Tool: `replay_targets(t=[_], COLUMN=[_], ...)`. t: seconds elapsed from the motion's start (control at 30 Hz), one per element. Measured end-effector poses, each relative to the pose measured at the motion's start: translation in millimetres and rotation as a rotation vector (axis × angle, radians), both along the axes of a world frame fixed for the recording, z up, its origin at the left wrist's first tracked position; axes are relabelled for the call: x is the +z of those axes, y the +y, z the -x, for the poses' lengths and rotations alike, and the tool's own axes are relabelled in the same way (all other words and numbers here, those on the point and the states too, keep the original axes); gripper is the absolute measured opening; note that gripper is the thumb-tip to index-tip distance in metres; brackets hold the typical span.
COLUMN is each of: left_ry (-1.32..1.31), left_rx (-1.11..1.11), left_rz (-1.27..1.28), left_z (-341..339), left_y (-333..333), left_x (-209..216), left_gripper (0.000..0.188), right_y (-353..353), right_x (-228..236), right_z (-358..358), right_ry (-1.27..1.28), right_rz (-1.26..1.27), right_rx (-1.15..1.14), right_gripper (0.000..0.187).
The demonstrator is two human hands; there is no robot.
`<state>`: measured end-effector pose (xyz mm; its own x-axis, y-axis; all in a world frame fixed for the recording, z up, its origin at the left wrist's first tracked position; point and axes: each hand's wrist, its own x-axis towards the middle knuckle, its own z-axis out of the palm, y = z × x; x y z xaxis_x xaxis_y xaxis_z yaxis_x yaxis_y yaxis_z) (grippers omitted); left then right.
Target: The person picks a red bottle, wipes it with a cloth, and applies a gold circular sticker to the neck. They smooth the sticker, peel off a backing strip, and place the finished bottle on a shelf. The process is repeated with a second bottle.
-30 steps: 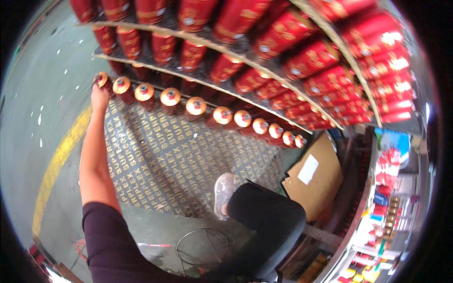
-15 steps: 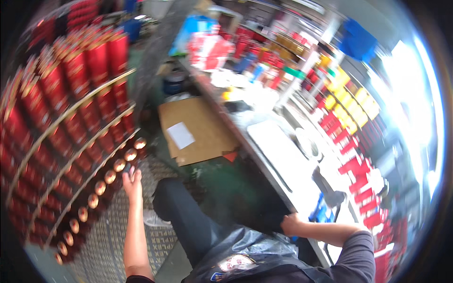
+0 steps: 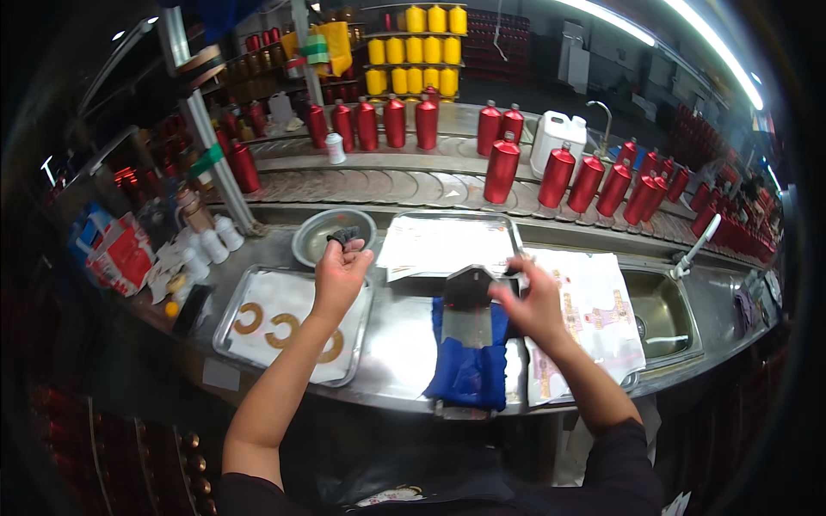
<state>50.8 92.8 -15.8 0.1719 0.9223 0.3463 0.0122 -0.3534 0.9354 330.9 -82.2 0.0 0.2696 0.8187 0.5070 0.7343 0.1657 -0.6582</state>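
My left hand (image 3: pixel 338 273) is closed with a small dark grey piece (image 3: pixel 344 234), possibly cloth or sponge, at its fingertips, over a round metal bowl (image 3: pixel 315 230). To the right my right hand (image 3: pixel 540 303), slightly blurred, has thumb and fingers apart and seems to hold nothing. It is beside a dark angled stand (image 3: pixel 469 291) with a blue cloth (image 3: pixel 469 375) around its lower part. A metal tray (image 3: pixel 225 331) with gold C-shaped pieces (image 3: pixel 284 331) lies below my left forearm. White printed sheets (image 3: pixel 594 297) lie by my right forearm.
Behind the bench, a slatted conveyor (image 3: pixel 387 182) carries several red bottles (image 3: pixel 502 170). Another tray (image 3: pixel 508 225) holds white sheets (image 3: pixel 443 245). A sink (image 3: pixel 661 314) with a tap (image 3: pixel 701 243) is at the right. White small bottles (image 3: pixel 228 234) and a metal post (image 3: pixel 202 129) stand left.
The view has swung from the rack of red bottles to the bench. My left hand has moved from the rack to above the bowl; my right hand has opened from a fist near the bench edge.
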Motion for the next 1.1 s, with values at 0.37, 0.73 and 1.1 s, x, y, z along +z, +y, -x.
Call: replay_targets(t=[0.37,0.73,1.1], left_ry=[0.078,0.019,-0.083], left_rx=[0.034,0.249,-0.362], left_rz=[0.258,0.308,0.274], left_z=[-33,46,-73], left_y=[-38,-86,-114], left_x=[-40,-22,5], left_gripper=[0.042,0.041,0.031], right_y=[315,244,58], right_x=[25,-19,4], right_z=[-246,-310,-159], right_ry=[-0.108,0.813,1.513], right_rz=[0.414,-0.016,0.177], right_rx=[-0.535,-0.179,0.705], right_gripper=[0.104,0.074,0.063])
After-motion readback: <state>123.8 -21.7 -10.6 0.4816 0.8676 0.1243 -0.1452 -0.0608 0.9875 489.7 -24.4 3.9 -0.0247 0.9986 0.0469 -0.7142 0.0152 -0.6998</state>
